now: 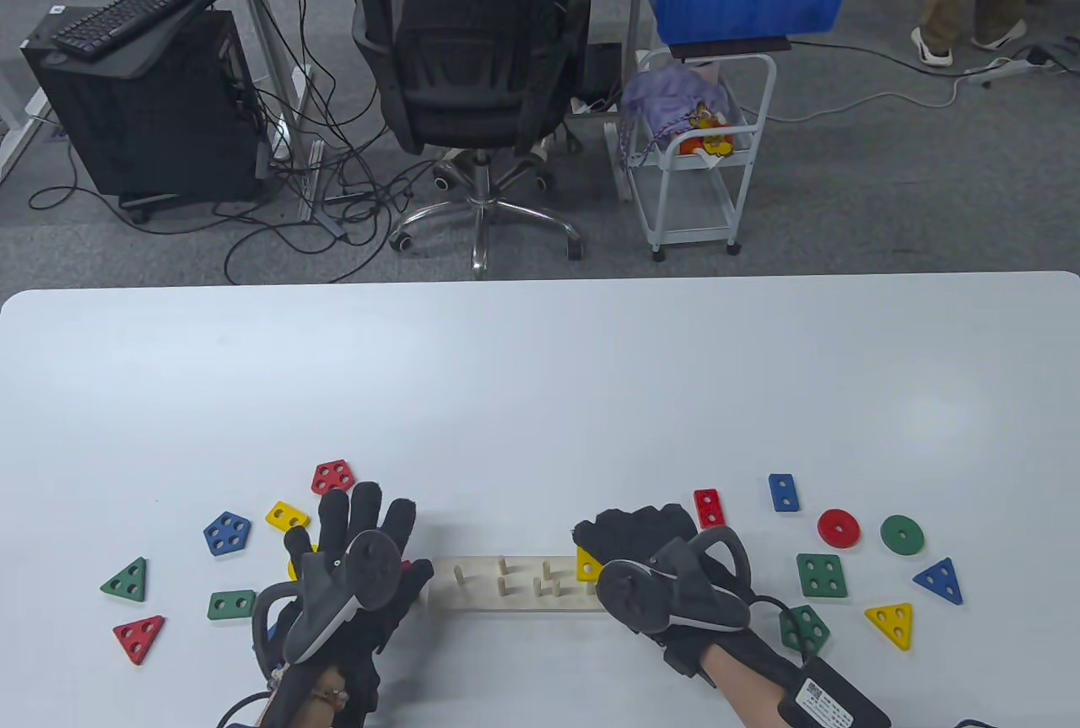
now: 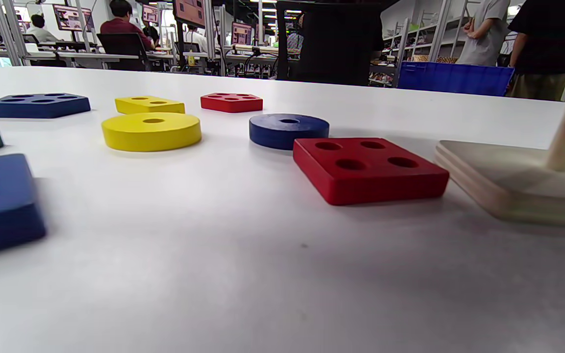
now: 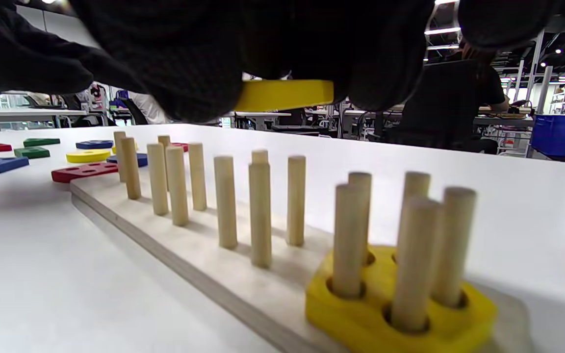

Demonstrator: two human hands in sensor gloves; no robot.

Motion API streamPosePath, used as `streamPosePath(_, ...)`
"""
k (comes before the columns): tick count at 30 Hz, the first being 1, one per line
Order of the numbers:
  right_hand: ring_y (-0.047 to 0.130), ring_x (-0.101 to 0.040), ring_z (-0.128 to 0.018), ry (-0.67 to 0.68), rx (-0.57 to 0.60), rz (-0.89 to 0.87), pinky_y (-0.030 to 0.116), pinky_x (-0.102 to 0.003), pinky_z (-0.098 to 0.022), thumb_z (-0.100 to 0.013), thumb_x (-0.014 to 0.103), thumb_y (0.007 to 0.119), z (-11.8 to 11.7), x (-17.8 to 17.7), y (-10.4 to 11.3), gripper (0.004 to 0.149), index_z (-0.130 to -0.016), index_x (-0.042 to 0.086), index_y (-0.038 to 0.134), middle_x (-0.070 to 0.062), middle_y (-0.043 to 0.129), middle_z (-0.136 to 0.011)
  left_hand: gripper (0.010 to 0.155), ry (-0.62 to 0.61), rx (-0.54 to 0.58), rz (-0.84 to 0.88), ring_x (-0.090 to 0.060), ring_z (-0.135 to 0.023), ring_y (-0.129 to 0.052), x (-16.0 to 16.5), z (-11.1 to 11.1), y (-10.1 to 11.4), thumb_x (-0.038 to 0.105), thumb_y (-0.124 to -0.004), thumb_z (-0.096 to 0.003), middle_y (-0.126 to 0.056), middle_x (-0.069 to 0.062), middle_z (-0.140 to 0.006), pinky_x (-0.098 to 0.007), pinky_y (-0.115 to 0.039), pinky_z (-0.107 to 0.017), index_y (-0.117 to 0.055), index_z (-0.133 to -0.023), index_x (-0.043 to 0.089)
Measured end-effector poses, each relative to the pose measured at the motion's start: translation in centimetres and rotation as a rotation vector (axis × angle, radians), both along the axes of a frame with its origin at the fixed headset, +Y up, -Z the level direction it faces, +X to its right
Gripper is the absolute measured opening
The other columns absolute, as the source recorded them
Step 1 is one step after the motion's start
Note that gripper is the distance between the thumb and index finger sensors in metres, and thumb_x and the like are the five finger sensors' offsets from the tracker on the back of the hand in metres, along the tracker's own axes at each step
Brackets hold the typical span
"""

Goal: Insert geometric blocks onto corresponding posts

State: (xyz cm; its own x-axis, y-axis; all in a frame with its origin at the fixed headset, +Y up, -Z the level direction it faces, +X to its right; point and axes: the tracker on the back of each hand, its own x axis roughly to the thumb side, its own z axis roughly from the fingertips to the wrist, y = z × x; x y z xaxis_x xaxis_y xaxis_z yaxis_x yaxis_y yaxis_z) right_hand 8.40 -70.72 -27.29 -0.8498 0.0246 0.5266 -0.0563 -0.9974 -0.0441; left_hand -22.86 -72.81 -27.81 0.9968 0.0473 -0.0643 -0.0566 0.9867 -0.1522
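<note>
held block: flat yellow painted wooden block (image 3: 282,94), rigid, light, slick paint; grip by edges, holes clear
right hand (image 1: 650,559): fingers pinch it above the pale wooden peg board (image 1: 515,589)
left hand (image 1: 354,568): fingers straight, resting on surface (image 1: 540,390)

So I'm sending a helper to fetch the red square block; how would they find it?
Start at the wooden peg board near the table's front edge. Just off its left end lies the red square block, flat, with four holes; the nearby blue and yellow pieces are round with one hole.
</note>
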Motion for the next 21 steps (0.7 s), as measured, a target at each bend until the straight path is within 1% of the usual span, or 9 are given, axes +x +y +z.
streamPosePath(10,0.080,-0.042,-0.085,-0.012,-0.036,0.035,0.058,-0.076,-0.061,-0.043,0.040,0.089,-0.2,0.1,-1.0,0.063,-0.099,0.020,0.067,-0.013,0.075,-0.100,0.075,0.005,0.000,-0.004,-0.021,-0.117,-0.008,-0.1,0.0,0.0,0.074,-0.049,-0.0367,-0.010,0.018,-0.122,-0.061,-0.018,-0.082,-0.030,-0.107,0.056)
streamPosePath(14,0.079,-0.041,-0.086,-0.013,-0.053,0.021,0.058,-0.076,-0.061,-0.043,0.039,0.089,-0.4,0.2,-1.4,0.064,-0.100,0.020,0.065,-0.012,0.074,-0.101,0.075,0.007,-0.003,-0.008,-0.021,-0.117,-0.008,-0.1,0.0,0.0,0.074,-0.049,-0.0368,-0.010,0.018,-0.122,-0.061,-0.018,-0.082,-0.030,-0.107,0.056)
streamPosePath(17,0.077,-0.041,-0.088,-0.017,-0.060,0.003,0.058,-0.075,-0.062,-0.043,0.039,0.089,-0.5,0.5,-1.2,0.067,-0.101,0.020,0.063,-0.012,0.071,-0.103,0.075,0.006,-0.005,-0.011,-0.021,-0.117,-0.008,-0.1,0.0,0.0,0.074,-0.049,-0.0368,-0.010,0.018,-0.122,-0.061,-0.018,-0.082,-0.030,-0.107,0.056)
streamPosePath(21,0.077,-0.042,-0.088,-0.030,-0.097,-0.021,0.057,-0.075,-0.062,-0.042,0.042,0.089,-0.7,1.0,-1.3,0.069,-0.102,0.020,0.062,-0.013,0.070,-0.104,0.075,0.007,-0.010,-0.012,-0.021,-0.117,-0.008,-0.1,0.0,0.0,0.074,-0.048,-0.0368,-0.010,0.018,-0.122,-0.061,-0.018,-0.082,-0.030,-0.107,0.056)
